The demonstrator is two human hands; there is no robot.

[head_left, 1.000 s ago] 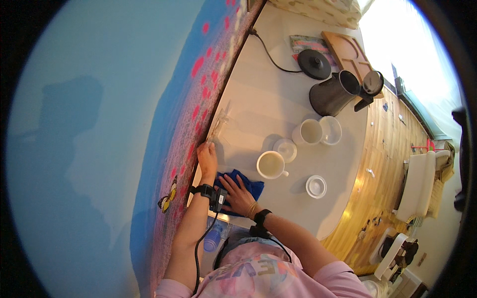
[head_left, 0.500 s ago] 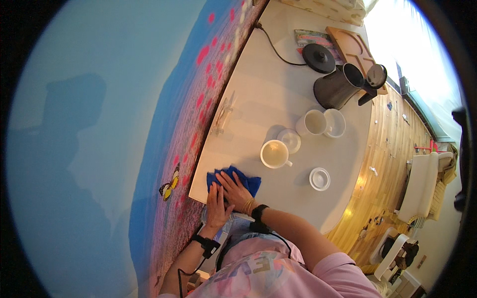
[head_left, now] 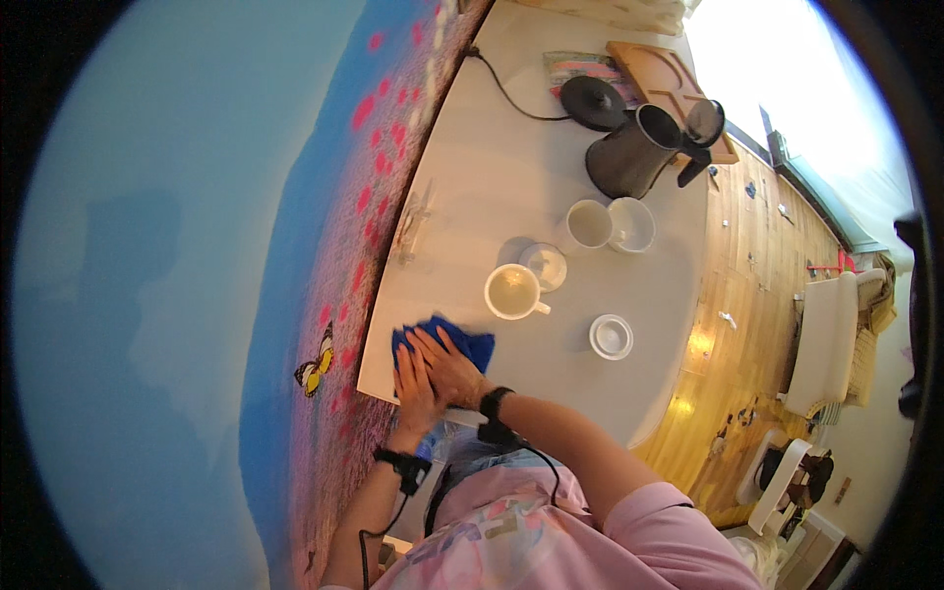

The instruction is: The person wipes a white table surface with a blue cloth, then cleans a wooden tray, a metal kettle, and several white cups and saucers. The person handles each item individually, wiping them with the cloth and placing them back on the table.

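A crumpled blue cloth [head_left: 474, 346] lies on the white table near its left corner. My right hand [head_left: 450, 372] rests flat on it with fingers stretched out. Against it lies my left hand [head_left: 418, 391], its straight fingers reaching onto the cloth's near side. Part of the cloth is hidden beneath both hands. Just beyond stands a white mug [head_left: 512, 293] with its handle turned right. A small round dish or lid [head_left: 546, 267] sits behind the mug, and two pale cups [head_left: 589, 226] stand side by side farther back. To the right lies a white round lid [head_left: 612, 337].
A dark grey kettle [head_left: 626, 157] stands open at the far right, beside its black corded base [head_left: 592, 104]. Behind are a wooden tray [head_left: 657, 74] and a flat printed packet [head_left: 570, 65]. A flower-painted wall [head_left: 344, 246] borders the table's left side. Its rounded right edge overlooks a wooden floor [head_left: 723, 344].
My left hand has slid farther onto the cloth and closer against my right hand. The whole view has shifted slightly; the cups and kettle stand as before.
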